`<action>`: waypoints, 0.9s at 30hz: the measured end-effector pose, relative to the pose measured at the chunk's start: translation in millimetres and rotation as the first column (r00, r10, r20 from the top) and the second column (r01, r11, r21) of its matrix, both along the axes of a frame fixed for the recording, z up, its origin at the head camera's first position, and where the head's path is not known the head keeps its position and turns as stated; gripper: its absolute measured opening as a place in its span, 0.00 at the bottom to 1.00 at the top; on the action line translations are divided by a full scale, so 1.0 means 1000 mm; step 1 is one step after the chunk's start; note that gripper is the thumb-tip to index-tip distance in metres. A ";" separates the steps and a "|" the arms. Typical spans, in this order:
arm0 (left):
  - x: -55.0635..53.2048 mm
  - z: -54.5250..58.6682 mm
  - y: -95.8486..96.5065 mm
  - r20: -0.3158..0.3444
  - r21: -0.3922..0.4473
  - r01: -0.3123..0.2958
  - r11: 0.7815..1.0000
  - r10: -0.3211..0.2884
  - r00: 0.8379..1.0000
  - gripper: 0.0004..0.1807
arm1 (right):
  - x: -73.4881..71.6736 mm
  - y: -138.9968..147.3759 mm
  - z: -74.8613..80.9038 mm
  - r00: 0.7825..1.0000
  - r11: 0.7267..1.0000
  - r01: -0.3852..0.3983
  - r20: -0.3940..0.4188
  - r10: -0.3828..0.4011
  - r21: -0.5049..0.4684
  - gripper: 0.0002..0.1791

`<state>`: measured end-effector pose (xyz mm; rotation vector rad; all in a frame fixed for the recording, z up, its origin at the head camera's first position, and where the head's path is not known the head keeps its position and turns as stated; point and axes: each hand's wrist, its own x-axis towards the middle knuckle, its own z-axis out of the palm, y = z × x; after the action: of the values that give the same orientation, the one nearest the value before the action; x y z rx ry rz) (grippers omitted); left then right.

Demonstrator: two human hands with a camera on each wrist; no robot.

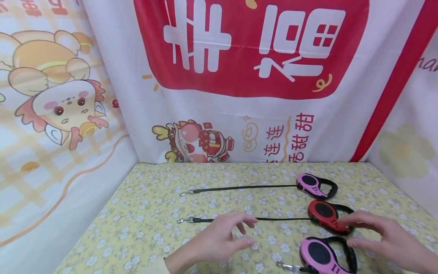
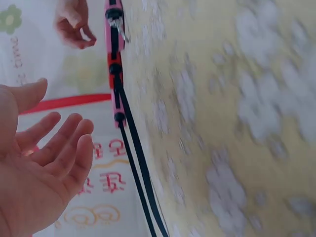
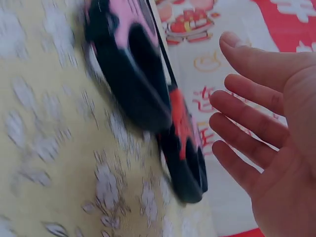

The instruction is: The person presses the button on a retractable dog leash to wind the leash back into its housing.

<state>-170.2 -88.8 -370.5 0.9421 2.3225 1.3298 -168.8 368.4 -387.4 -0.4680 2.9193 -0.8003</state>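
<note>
Nearby, apart: red leash (image 1: 323, 215) left of right grip (image 1: 390, 236).

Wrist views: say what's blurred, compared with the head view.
Left wrist: the flowered tablecloth is smeared, the left hand clearer; right wrist: the near black handle looks soft-edged, the right hand clearer; head: the red leash looks sharper.

A red leash (image 1: 326, 214), cord (image 1: 284, 219) extended, lies between two pink leashes (image 1: 312, 185) (image 1: 321, 254).
</note>
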 end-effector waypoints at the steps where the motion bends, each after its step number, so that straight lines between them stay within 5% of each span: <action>1: -0.002 0.000 -0.004 0.011 0.011 -0.026 1.000 0.026 1.000 0.21 | -0.004 0.001 0.000 1.000 1.000 0.017 0.025 -0.016 -0.017 0.20; 11: -0.026 -0.006 -0.043 0.090 -0.056 -0.263 0.963 0.268 0.959 0.24 | -0.029 0.013 -0.014 0.989 0.989 0.147 0.002 -0.147 0.003 0.23; 15: -0.033 -0.012 -0.060 0.039 -0.147 -0.329 0.933 0.338 0.940 0.22 | -0.037 0.014 -0.019 0.985 0.985 0.172 -0.031 -0.171 0.023 0.18; 21: -0.042 -0.021 -0.076 -0.020 -0.228 -0.368 0.902 0.374 0.927 0.17 | -0.044 0.014 -0.029 0.988 0.988 0.153 0.015 -0.152 -0.027 0.16; 27: -0.048 -0.028 -0.078 -0.059 -0.265 -0.365 0.893 0.363 0.930 0.13 | -0.045 0.020 -0.038 0.989 0.988 0.147 0.035 -0.145 -0.044 0.17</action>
<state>-218.6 -166.5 -398.4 0.4400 2.6934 1.0827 -214.0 388.0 -425.7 -0.2440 2.9379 -0.8856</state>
